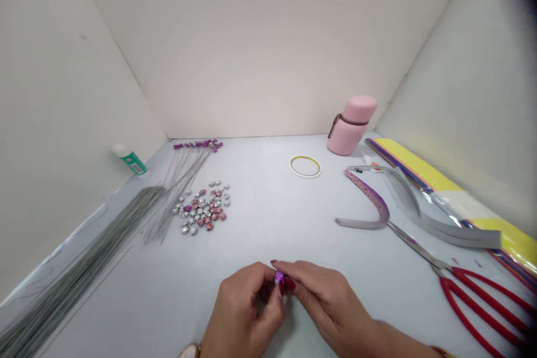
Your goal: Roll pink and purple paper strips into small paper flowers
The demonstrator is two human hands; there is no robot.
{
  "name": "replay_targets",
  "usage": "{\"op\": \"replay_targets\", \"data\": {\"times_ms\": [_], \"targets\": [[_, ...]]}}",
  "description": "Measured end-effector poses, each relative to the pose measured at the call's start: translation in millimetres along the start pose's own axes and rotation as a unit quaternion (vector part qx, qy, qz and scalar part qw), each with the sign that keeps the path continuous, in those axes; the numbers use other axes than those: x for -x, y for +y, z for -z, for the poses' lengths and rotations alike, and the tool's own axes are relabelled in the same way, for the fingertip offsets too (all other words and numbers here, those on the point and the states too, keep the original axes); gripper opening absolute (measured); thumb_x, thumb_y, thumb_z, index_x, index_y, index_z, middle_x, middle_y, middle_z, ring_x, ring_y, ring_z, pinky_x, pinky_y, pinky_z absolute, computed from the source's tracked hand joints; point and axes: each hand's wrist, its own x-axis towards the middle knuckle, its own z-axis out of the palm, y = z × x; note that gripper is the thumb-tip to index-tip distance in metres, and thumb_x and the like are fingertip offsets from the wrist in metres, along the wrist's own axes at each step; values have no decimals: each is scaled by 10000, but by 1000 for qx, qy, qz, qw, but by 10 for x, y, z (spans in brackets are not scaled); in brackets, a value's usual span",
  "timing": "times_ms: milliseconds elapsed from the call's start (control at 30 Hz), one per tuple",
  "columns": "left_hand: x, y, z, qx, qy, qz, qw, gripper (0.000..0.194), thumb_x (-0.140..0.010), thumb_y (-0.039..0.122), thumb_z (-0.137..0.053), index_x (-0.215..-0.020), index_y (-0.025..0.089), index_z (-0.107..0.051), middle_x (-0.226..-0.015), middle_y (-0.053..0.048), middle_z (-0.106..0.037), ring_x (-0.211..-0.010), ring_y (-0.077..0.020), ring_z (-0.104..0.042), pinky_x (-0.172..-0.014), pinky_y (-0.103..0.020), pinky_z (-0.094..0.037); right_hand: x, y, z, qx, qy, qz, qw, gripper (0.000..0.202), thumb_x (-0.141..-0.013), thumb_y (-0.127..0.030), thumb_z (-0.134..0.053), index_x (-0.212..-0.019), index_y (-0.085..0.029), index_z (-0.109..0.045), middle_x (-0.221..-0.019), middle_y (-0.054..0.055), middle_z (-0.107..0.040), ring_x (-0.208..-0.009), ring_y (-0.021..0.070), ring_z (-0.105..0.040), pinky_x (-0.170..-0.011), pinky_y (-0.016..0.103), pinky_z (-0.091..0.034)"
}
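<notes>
A small shiny purple folded-paper star (279,277) is pinched between the fingertips of both hands, low in the middle of the head view. My left hand (245,307) is closed on its left side, thumb and forefinger together. From the right, my right hand (325,299) presses on it with thumb and forefinger, and part of the star is hidden by the fingers. Beyond my left hand lies a loose pile of silver and pink paper stars (205,210), with a purple star (187,208) among them.
Thin wires (96,251) lie in a bundle at left, by wires tipped with purple stars (201,145) and a glue stick (132,161). A tape ring (305,166) and pink flask (352,126) stand behind. At right are red-handled scissors (440,268), paper strips (373,201) and yellow packets (444,184).
</notes>
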Motion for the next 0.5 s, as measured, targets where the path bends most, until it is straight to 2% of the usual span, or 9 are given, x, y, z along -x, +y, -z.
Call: {"op": "replay_targets", "data": {"times_ms": [100, 233, 333, 500], "targets": [[5, -23, 7, 13, -8, -18, 1000, 137, -773, 142, -459, -823, 181, -580, -712, -15, -646, -635, -116, -595, -591, -180, -466, 4, 32, 8, -3, 2, 18, 1000, 279, -847, -131, -404, -1066, -190, -566, -833, 49, -665, -746, 136, -613, -674, 226, -485], [15, -62, 0, 4, -12, -11, 1000, 207, -813, 150, -439, -977, 200, -554, -851, -27, -664, -754, -124, -613, -672, -189, -475, -14, 32, 24, -15, 30, -6, 999, 243, -831, -126, -444, -1008, -190, -597, -820, 40, -678, -739, 134, -624, -672, 215, -488], [24, -68, -18, 15, -1, 6, 1000, 189, -829, 180, -426, -952, 214, -565, -820, -22, -664, -721, -125, -614, -642, -192, -478, -20, 8, 33, -13, 43, -30, 999, 201, -820, -147, -470, -946, -200, -617, -826, 33, -689, -740, 143, -633, -672, 217, -495], [44, -58, -44, 8, 20, -31, 999, 173, -809, 195, -448, -916, 198, -584, -781, -35, -655, -695, -136, -604, -627, -211, -476, -6, -3, 32, -6, 41, -29, 999, 194, -817, -152, -469, -932, -205, -616, -803, 27, -691, -723, 145, -636, -662, 224, -502]]}}
